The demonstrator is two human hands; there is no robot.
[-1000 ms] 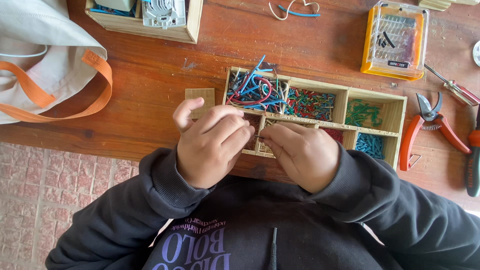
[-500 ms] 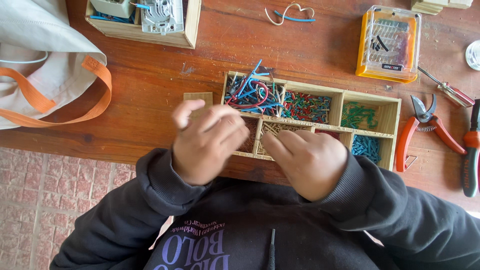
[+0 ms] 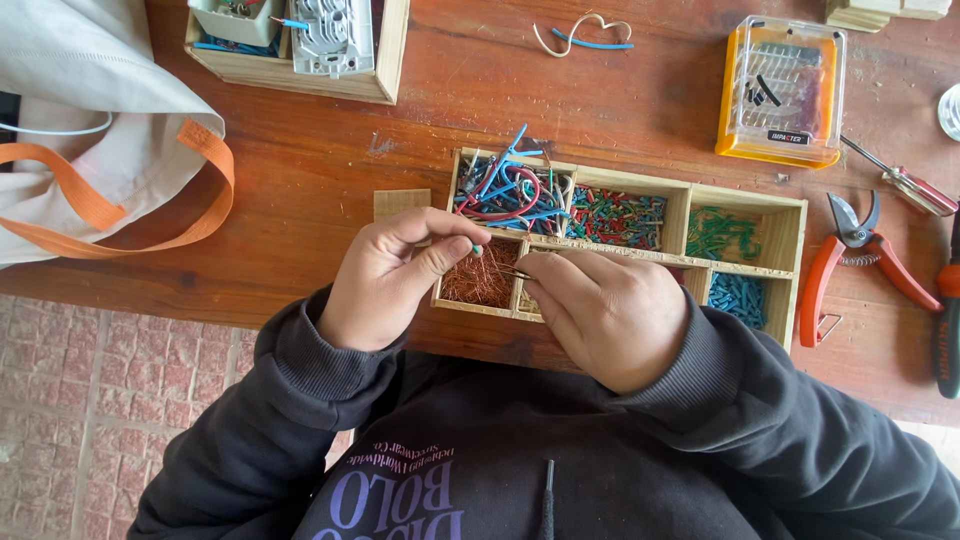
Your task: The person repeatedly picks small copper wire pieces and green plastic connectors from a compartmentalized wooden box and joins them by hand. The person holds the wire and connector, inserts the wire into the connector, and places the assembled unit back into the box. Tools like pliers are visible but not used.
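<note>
Cloth bag (image 3: pixel 90 130) with orange straps lies at the left edge of the worktop (image 3: pixel 300 200). Left hand (image 3: pixel 395 275) pinches a small green-tipped wire piece (image 3: pixel 478 249) between thumb and forefinger, above the copper strands (image 3: pixel 480 280) in the divided wooden tray (image 3: pixel 790 215). Right hand (image 3: pixel 610 310) is closed on a thin dark tool (image 3: pixel 518 273), just beside the left. Orange case (image 3: pixel 780 90) and red-handled cutters (image 3: pixel 860 255) lie further right.

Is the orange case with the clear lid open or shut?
Shut: the clear lid lies flat on the orange case, tool bits visible through it.
</note>
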